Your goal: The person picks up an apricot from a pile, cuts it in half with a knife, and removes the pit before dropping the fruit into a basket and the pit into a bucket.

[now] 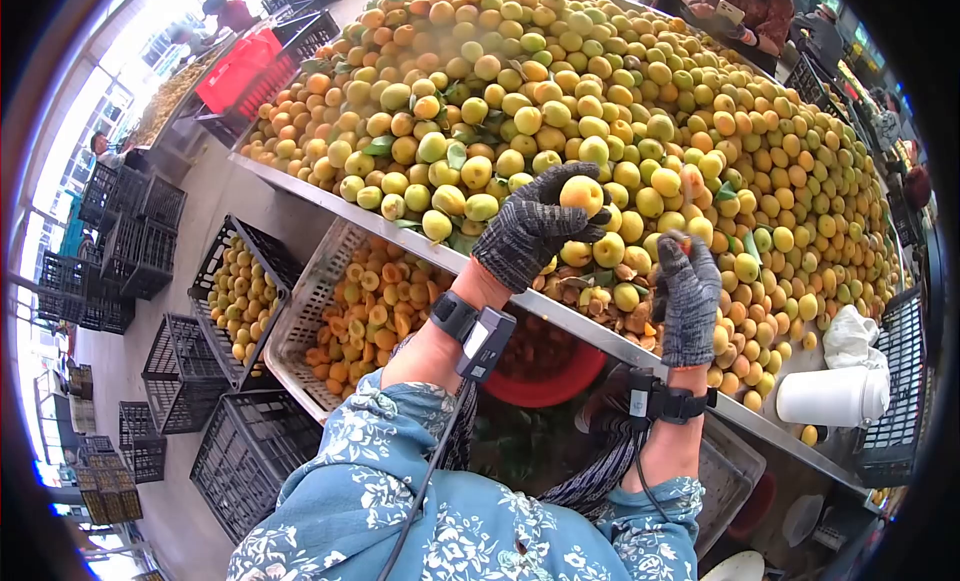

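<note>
My left hand [535, 226], in a dark grey knitted glove, is closed around a yellow apricot [582, 195] above the near edge of a large heap of apricots [600, 91]. To its right is my right hand [690, 306], gloved in grey, its fingers curled together. A small reddish-orange bit shows at those fingertips, too small to name. Between the hands and the metal table rim [590, 326] lie brown scraps and pits [600, 286]. Green leaves are mixed among the fruit.
Below the rim at left stands a white crate of halved apricots [375, 316], beside a black crate of whole ones [240, 296]. A red basin [550, 381] sits under the table. At right is a white lidded container [832, 396]. Another person [745, 21] holds a phone across the heap.
</note>
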`<state>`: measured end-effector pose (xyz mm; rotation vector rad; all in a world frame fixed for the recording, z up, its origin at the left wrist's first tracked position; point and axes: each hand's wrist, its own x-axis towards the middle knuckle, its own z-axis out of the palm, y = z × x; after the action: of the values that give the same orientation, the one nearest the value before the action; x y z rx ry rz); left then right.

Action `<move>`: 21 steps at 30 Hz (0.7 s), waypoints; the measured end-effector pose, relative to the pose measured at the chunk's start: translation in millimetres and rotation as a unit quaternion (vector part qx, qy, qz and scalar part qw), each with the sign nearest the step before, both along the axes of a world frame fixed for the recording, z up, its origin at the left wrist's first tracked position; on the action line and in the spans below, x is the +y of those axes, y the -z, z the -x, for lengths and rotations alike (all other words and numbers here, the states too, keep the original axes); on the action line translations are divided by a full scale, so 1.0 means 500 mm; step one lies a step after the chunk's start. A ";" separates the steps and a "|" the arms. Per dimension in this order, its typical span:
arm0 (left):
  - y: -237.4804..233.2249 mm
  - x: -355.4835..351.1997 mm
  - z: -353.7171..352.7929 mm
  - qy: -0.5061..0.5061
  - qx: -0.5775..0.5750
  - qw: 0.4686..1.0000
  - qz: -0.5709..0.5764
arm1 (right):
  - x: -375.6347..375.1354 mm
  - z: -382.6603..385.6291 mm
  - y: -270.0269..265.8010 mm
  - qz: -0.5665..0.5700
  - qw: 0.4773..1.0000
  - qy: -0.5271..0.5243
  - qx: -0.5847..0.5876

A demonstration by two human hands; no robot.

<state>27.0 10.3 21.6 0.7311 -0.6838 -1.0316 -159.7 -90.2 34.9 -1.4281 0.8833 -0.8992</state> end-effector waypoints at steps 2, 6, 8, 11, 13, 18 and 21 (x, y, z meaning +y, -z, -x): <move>-0.001 0.000 0.005 0.034 0.070 0.997 0.018 | 0.035 -0.009 -0.009 -0.095 0.990 -0.079 -0.067; 0.012 -0.007 0.005 0.006 0.028 0.999 0.024 | 0.090 -0.039 -0.008 -0.093 0.985 -0.122 -0.082; 0.008 -0.007 0.007 0.038 0.067 0.996 0.043 | 0.113 -0.048 -0.020 -0.116 0.981 -0.135 -0.079; 0.000 -0.004 0.014 0.042 0.081 0.994 0.051 | 0.124 -0.057 -0.010 -0.102 0.984 -0.126 -0.076; -0.015 0.002 0.022 0.046 0.101 0.992 0.052 | 0.125 -0.060 -0.005 -0.078 0.987 -0.119 -0.067; -0.020 -0.003 0.020 0.052 0.113 0.991 0.048 | 0.128 -0.061 -0.005 -0.096 0.984 -0.120 -0.088; -0.003 -0.014 0.011 0.038 0.090 0.994 0.056 | 0.134 -0.059 -0.013 -0.124 0.976 -0.119 -0.134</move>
<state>21.6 3.4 23.3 0.5109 -0.6122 -1.1039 -130.4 -23.0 41.3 -1.1369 0.5831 -0.7499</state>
